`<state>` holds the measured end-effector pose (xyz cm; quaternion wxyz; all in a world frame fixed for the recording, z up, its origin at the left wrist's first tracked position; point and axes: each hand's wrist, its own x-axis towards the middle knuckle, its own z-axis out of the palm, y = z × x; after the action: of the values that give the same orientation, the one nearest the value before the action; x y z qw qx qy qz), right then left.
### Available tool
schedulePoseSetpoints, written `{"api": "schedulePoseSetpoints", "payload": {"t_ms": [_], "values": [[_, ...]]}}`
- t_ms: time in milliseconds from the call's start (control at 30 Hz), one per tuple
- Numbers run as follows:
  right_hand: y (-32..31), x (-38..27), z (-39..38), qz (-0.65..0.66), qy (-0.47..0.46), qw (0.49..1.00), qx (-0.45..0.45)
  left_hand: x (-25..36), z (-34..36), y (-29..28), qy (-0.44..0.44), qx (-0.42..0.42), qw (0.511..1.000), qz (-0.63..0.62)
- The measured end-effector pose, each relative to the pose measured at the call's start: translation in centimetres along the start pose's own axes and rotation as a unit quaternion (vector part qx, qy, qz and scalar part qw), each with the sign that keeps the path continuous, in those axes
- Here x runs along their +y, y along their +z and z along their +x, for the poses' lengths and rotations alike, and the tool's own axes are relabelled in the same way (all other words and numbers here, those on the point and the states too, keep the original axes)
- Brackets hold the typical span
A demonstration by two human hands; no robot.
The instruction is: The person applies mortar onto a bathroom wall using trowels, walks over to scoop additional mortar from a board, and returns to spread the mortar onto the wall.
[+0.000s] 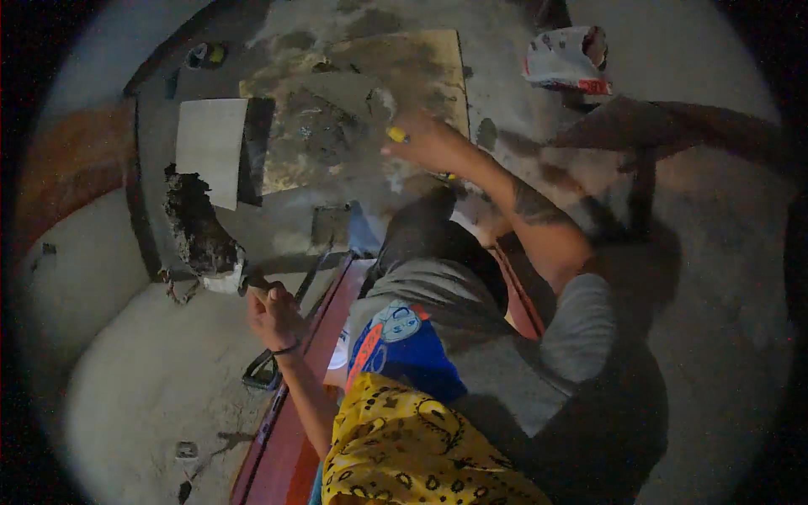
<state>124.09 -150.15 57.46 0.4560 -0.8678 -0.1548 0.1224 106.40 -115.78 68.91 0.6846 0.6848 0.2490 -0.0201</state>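
Observation:
My right hand (431, 145) is closed around a tool with a yellow handle (397, 135), over a wooden board (438, 63) spread with wet grey mortar (324, 126). Blur hides the tool's working end. Lower left, the fingers of my left hand (273, 316) are bent round a short dark piece, perhaps a handle, whose kind I cannot make out. Just beyond that hand is a dark, crusted, ragged-edged object (198, 223) with a whitish end. Whether the hand's piece is joined to it I cannot tell.
A pale flat panel (210, 147) lies left of the board. A torn white sack (566, 57) rests at the far right near a dark stand (631, 135). Beneath me runs a reddish bench-like plank (290, 429). A small round item (206, 55) sits far left.

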Motion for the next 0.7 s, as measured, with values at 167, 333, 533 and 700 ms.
{"api": "schedulePoseSetpoints", "payload": {"t_ms": [167, 333, 533, 700], "values": [[0.1, -1.3, 0.7, 0.092, 0.159, 0.979, -0.084, -0.5, 0.4, 1.7, -0.021, 0.066, 0.998, 0.010], [2.5, 0.6, -5.5, -0.045, 0.260, 0.964, 0.044, 1.2, -0.9, 2.3, -0.037, 0.110, 0.991, -0.073], [0.7, 6.0, -6.2, -0.127, 0.192, 0.972, -0.048, -0.6, -0.6, 1.7, -0.016, 0.115, 0.991, -0.072], [1.7, 8.7, 2.6, -0.093, 0.042, 0.991, -0.084, -3.4, -2.1, 3.0, -0.048, 0.137, 0.988, -0.055]]}}
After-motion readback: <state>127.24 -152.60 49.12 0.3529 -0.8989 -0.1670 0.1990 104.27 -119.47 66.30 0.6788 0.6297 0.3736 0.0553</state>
